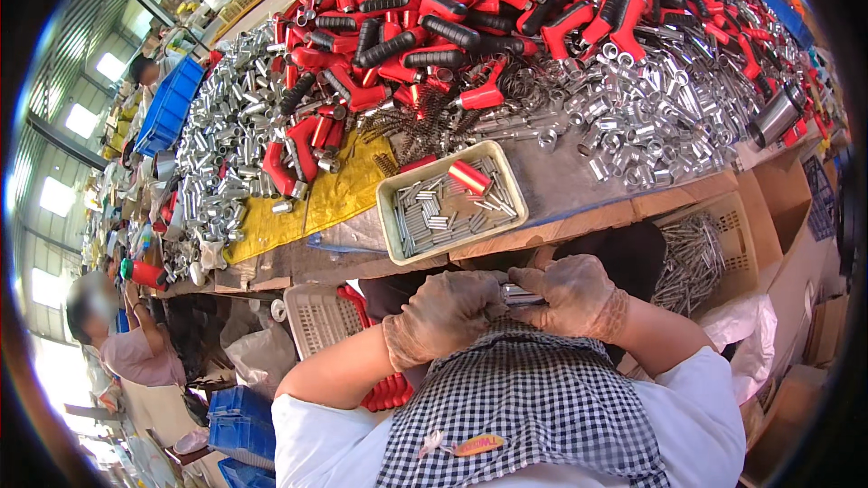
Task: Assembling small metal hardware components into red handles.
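Near the body, below the near edge of the surface (579, 183), both gloved hands met on a small metal part (522, 295). It looked light, stiff and smooth, likely slippery through gloves, best pinched at its ends. The left hand (445, 314) curled tight around one end; the right hand (579, 296) had its grip closed on the other.
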The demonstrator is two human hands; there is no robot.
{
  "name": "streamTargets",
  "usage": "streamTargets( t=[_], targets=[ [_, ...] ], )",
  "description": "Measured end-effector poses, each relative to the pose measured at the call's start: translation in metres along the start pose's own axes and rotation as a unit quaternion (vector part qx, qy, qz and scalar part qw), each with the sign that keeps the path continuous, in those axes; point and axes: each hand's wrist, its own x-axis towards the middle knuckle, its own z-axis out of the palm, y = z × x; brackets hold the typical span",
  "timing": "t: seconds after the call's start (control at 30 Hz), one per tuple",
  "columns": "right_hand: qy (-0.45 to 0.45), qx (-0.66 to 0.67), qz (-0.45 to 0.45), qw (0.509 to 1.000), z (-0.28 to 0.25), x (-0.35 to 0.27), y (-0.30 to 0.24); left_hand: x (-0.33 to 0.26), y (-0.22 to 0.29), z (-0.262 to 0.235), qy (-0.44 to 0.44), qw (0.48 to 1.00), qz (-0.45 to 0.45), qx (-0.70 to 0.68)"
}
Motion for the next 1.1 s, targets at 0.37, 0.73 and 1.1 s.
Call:
streamTargets(
  t=[0.37,0.73,1.1],
  targets=[
    [-0.005,-0.052,-0.068,0.996,0.01,-0.008,-0.005,0.003,-0.001,-0.012,-0.132,0.964,-0.206,-0.105],
    [0.028,0.056,-0.033,0.997,0.003,-0.016,-0.003,-0.004,0.002,0.001,-0.105,0.984,-0.125,-0.074],
    [-0.077,0.066,-0.02,0.995,-0.007,-0.019,0.006,0.006,0.01,-0.003,-0.138,0.969,-0.179,-0.101]
  ],
)
